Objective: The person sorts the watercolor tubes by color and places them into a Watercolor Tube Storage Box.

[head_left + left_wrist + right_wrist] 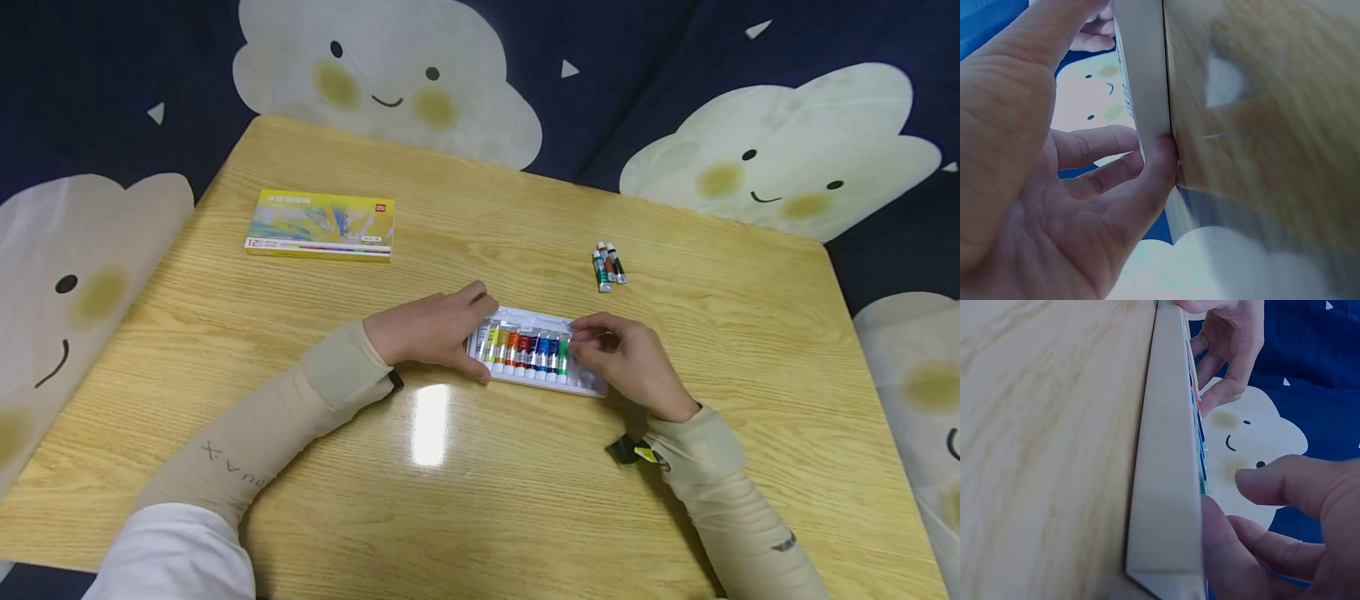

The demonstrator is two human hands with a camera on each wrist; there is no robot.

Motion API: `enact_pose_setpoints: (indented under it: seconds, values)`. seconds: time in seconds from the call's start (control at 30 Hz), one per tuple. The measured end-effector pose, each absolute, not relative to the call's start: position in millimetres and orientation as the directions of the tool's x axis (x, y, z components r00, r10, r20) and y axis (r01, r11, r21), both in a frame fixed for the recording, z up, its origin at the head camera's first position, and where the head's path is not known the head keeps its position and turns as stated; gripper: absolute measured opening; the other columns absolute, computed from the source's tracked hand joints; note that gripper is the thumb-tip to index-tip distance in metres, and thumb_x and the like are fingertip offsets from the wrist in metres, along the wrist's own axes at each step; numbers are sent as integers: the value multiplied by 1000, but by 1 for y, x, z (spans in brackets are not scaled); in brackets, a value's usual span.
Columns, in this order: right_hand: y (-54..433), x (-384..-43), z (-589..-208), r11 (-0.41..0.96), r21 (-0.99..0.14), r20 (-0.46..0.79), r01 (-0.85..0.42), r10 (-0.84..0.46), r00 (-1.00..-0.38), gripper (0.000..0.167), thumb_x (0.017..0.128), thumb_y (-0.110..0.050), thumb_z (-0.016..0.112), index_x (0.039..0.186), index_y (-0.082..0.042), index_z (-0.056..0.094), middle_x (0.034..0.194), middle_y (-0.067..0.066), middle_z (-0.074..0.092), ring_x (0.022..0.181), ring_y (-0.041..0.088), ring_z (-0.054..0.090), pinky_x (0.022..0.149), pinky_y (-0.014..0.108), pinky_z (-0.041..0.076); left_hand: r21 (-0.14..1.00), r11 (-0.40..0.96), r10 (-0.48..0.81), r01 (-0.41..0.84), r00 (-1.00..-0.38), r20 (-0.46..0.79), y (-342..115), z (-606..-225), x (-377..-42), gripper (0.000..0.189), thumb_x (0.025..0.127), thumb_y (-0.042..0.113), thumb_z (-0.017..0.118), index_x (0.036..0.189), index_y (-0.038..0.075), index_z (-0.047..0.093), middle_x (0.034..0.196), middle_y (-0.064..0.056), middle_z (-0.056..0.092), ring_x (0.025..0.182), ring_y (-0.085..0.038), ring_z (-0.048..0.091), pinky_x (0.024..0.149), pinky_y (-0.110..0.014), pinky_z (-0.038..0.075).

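Note:
A white tray point(536, 316) on the table holds a row of small paint tubes point(522, 350), running from yellow through orange, red and blue to green. My left hand point(431, 329) grips the tray's left end, with the thumb at the near edge and fingers toward the far side. Over the right end is my right hand point(633, 354), its fingertips beside the green tube point(563, 358). In the right wrist view, the right thumb point(1279, 484) stands apart from the index finger point(1225, 550), which lies close along the tray's top face.
Three loose paint tubes point(607, 267), green, orange-brown and dark, lie together beyond my right hand. A yellow paint box point(321, 225) lies flat at the back left of the wooden table point(495, 500). A dark cloud-patterned cloth point(585, 108) hangs around the table.

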State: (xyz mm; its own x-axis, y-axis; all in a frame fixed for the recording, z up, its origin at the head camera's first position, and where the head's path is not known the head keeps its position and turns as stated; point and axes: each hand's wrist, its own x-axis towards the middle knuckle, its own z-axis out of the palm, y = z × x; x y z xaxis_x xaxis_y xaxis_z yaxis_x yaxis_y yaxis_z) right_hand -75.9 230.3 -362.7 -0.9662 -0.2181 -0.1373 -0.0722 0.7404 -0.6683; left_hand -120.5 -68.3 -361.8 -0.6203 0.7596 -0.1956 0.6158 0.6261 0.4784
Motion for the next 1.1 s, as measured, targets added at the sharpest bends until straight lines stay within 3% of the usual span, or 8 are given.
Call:
enact_pose_setpoints:
  seconds: [0.73,1.1]
  values:
    - [232,-78,-360,748,-662,-136,-42,-175,-975,23,95,-13,68,118,-11,74,101,10,76,87,16,68,73,19,54,477,634,755,609,-622,-208,-68,-362,-121,94,82,59,81,149,5,44,135,-10,48,95,-21,59,89,-36,56]
    - [241,-85,-355,723,-688,-78,-61,-157,-985,23,98,-17,68,117,-6,74,104,13,77,84,4,68,70,16,54,478,635,753,607,-623,-210,-68,-362,-121,94,82,59,81,149,5,44,134,-9,48,93,-21,59,87,-35,56]
